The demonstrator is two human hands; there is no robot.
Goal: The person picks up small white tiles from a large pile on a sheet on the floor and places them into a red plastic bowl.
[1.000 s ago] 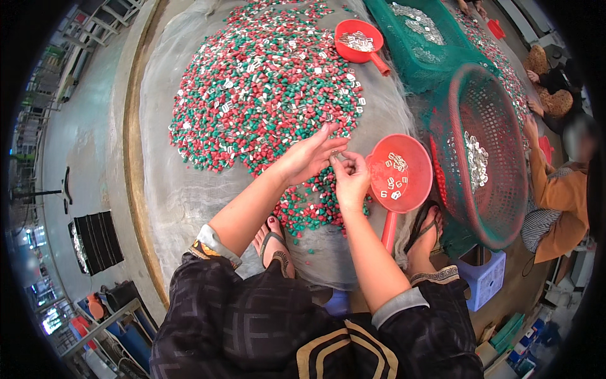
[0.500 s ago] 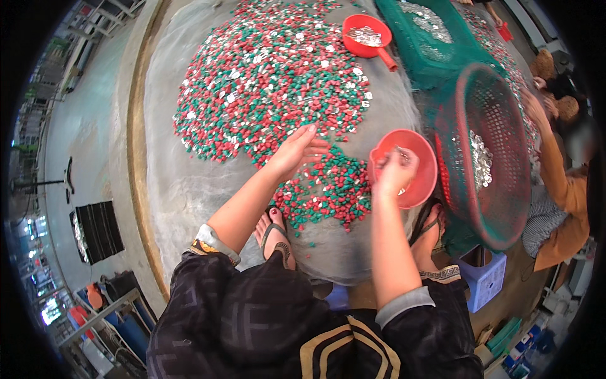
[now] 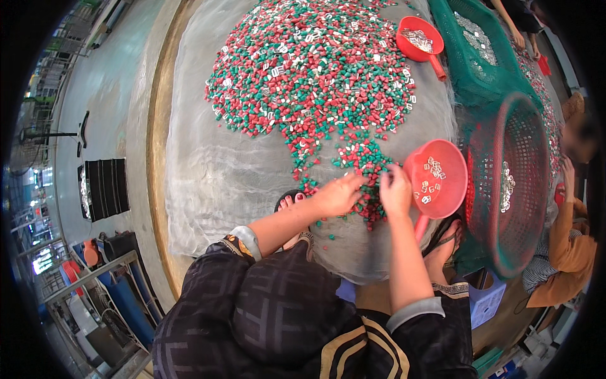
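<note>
Left hand and right hand apparently touch pieces.

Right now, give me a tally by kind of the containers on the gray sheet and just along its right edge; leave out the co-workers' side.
Red handled scoops, one near and one far: 2
Round mesh basket: 1
Green netted tub: 1
Total: 4

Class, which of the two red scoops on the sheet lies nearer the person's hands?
The lower scoop, just beside the right hand; the other scoop lies well beyond, near the picture's top.
</note>
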